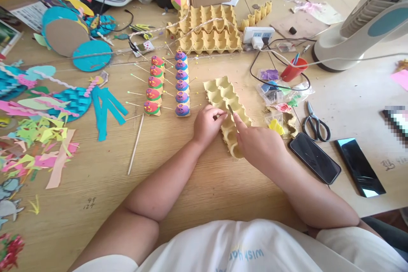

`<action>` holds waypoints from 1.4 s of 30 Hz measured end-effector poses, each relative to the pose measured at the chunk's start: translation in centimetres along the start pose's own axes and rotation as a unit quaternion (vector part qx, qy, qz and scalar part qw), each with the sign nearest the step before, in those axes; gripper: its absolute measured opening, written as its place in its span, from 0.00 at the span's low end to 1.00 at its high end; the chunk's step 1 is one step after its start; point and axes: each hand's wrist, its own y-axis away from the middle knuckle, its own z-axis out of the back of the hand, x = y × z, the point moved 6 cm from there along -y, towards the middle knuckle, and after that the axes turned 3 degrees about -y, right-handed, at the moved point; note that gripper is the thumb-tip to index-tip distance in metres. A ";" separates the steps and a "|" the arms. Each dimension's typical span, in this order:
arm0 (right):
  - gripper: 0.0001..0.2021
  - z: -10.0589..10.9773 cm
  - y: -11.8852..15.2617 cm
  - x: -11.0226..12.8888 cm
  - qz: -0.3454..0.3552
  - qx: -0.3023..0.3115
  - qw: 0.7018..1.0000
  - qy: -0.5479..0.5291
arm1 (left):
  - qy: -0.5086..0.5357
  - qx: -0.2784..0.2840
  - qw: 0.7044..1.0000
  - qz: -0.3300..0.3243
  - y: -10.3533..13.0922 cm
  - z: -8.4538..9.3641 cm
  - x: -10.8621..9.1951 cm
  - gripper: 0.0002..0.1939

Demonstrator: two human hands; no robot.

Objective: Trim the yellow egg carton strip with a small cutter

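In front of me on the table lies a yellowish egg carton piece, two cups wide, cups facing up. My left hand is closed at its left edge, with thumb and fingers pinching the rim near the middle. My right hand reaches over from the right, its fingers closed round a thin dark blade-like tool that points down into the carton. Its index finger lies along the tool, and the tool's handle is hidden in the palm. Left of the carton stand a red-and-green clay-covered carton strip and a purple-and-blue one, both stuck with pins.
Larger egg trays lie behind. To the right are clay bags, a red cup, scissors, two phones and a fan. Paper scraps and a thin stick lie left.
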 end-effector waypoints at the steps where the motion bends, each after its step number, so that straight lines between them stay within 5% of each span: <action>1: 0.30 -0.1 0.0 0.1 0.003 0.005 1.000 -0.001 | 0.001 -0.001 1.000 0.000 0.0 0.0 0.0 0.03; 32: 0.30 -0.5 -1.5 0.2 -0.023 -0.003 0.999 -0.029 | 0.001 0.003 1.000 0.007 0.0 -0.1 0.2 0.03; 42: 0.29 1.1 -0.2 -2.7 -0.032 -0.026 0.998 -0.043 | 0.003 -0.012 1.000 0.001 0.2 0.1 -0.2 0.03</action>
